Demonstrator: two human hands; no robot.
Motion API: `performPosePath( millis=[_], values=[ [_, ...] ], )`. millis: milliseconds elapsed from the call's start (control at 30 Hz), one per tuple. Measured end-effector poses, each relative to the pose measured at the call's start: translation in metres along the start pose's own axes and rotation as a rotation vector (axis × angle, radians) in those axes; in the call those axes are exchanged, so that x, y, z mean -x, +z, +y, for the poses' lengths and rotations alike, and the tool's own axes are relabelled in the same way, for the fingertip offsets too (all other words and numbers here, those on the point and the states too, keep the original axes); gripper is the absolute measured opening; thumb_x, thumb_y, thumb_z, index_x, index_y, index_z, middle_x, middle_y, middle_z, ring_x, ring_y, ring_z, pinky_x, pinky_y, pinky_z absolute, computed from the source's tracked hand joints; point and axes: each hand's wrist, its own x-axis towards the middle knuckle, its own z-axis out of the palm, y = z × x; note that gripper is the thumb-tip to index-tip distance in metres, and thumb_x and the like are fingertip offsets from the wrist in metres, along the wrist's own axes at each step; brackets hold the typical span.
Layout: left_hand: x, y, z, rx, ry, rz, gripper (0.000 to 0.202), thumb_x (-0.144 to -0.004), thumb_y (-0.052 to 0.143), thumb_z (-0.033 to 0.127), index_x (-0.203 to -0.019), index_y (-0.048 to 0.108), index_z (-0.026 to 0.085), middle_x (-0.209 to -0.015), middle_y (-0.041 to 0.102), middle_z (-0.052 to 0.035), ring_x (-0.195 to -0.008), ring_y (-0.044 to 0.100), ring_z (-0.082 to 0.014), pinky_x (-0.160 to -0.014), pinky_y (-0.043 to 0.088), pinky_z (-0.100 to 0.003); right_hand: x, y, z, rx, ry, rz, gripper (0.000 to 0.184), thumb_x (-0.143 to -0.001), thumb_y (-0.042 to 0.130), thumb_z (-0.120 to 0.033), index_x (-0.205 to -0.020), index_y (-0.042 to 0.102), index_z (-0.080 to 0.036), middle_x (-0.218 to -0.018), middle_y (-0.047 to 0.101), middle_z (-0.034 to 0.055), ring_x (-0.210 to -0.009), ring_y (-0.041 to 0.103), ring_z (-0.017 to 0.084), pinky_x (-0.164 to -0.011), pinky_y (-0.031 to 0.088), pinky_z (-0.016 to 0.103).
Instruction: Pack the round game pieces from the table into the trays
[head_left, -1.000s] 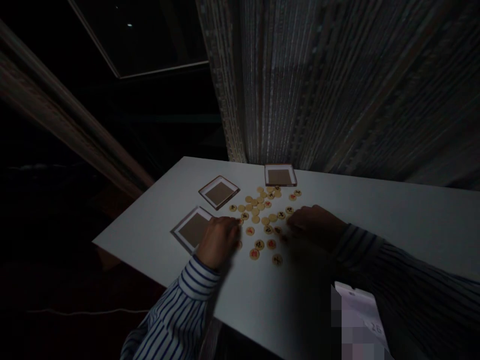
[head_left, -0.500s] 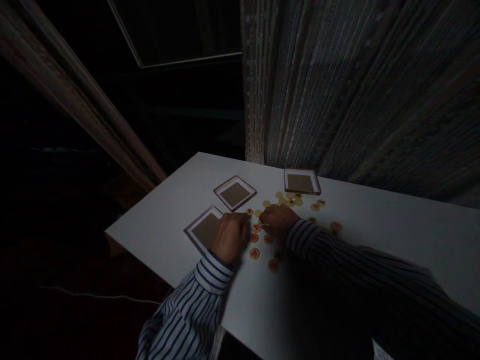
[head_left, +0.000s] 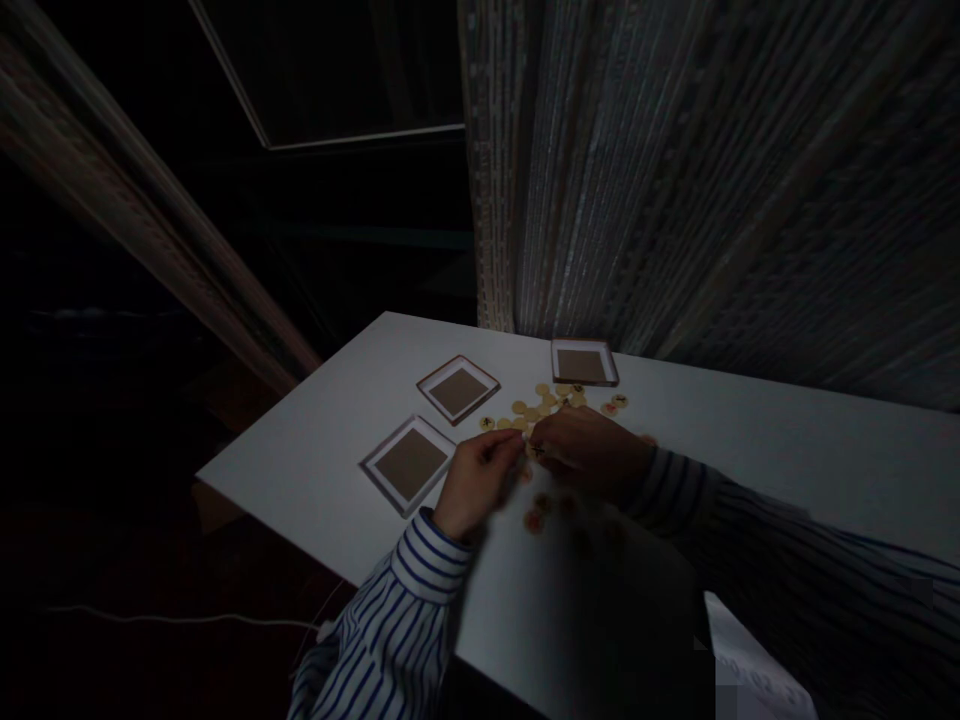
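Observation:
Round Chinese chess pieces (head_left: pixel 520 408) with red or black characters, several of them blank side up, lie scattered on the white table (head_left: pixel 300 460). My right hand (head_left: pixel 592 448) is bent over the middle of them, its fingers closed on a Chinese chess piece (head_left: pixel 538 451) with a black mark. Close beside it, my left hand (head_left: pixel 480 482) has thumb and forefinger pinched together near the right fingertips; whatever is between them is too small and dark to make out. A black-marked piece (head_left: pixel 487 424) lies just beyond the left hand.
Three shallow open boxes with brown bottoms stand on the table: one at the left (head_left: pixel 410 466), another behind it (head_left: pixel 458 390), and a third at the back (head_left: pixel 583 365). A string curtain (head_left: pixel 600 180) hangs behind. A white cable (head_left: pixel 187 618) runs at lower left.
The view has shifted slightly. My hands have come closer together, and the left fingers now meet near the right ones. More pieces near the middle show blank faces.

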Motion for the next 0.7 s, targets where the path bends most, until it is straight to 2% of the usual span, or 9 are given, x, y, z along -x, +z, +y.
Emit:
performPosePath(
  millis=[100,200,300,467,567,700],
  values=[
    [0.006,0.015,0.009,0.21,-0.112,-0.092,0.028,-0.071,0.062,0.034,-0.084,0.069,0.011,-0.058,0.061,-0.0002,-0.05,0.049,-0.0079,-0.048,0.037,-0.019,0.019,-0.017,-0.008,-0.012,0.015,0.011,0.021,-0.077,0.048,-0.016,-0.095,0.058,-0.014,-0.089,0.063,0.0094,-0.08,0.053,0.02,-0.071,0.037,0.032],
    [0.014,0.029,0.016,0.331,-0.201,-0.206,0.028,-0.067,0.066,0.036,-0.08,0.069,0.011,-0.05,0.055,0.0022,-0.045,0.043,-0.0055,-0.043,0.03,-0.017,0.039,-0.026,-0.013,-0.035,0.04,0.018,0.02,-0.077,0.048,-0.015,-0.094,0.058,-0.013,-0.089,0.063,0.0099,-0.081,0.054,0.02,-0.071,0.038,0.033],
    [0.023,0.047,0.023,0.469,-0.244,-0.26,0.028,-0.063,0.07,0.035,-0.078,0.068,0.011,-0.053,0.057,0.0013,-0.046,0.044,-0.005,-0.043,0.029,-0.017,0.061,-0.029,-0.013,-0.052,0.06,0.074,0.021,-0.08,0.045,-0.018,-0.096,0.057,-0.012,-0.09,0.063,0.0103,-0.081,0.054,0.02,-0.072,0.039,0.033],
    [0.04,0.089,0.038,0.725,-0.227,-0.263,0.024,-0.063,0.071,0.033,-0.076,0.067,0.013,-0.071,0.063,-0.0011,-0.059,0.051,-0.007,-0.055,0.036,-0.018,0.102,-0.032,-0.013,0.027,0.148,0.321,0.026,-0.084,0.043,-0.03,-0.099,0.056,-0.013,-0.093,0.063,0.0116,-0.083,0.054,0.021,-0.071,0.04,0.034],
    [0.048,0.108,0.043,0.701,-0.247,-0.295,0.022,-0.066,0.068,0.033,-0.078,0.066,0.015,-0.068,0.061,0.0005,-0.06,0.051,-0.0073,-0.056,0.036,-0.019,0.126,-0.037,-0.014,0.052,0.198,0.395,0.027,-0.085,0.043,-0.034,-0.099,0.056,-0.015,-0.093,0.063,0.0108,-0.082,0.055,0.02,-0.07,0.041,0.033],
    [0.051,0.125,0.046,0.553,-0.239,-0.342,0.02,-0.065,0.069,0.029,-0.078,0.067,0.014,-0.064,0.06,0.0015,-0.054,0.047,-0.0054,-0.054,0.034,-0.019,0.152,-0.047,-0.011,0.05,0.166,0.374,0.025,-0.088,0.039,-0.033,-0.096,0.056,-0.016,-0.086,0.064,0.0085,-0.074,0.055,0.016,-0.065,0.042,0.03]
  ],
)
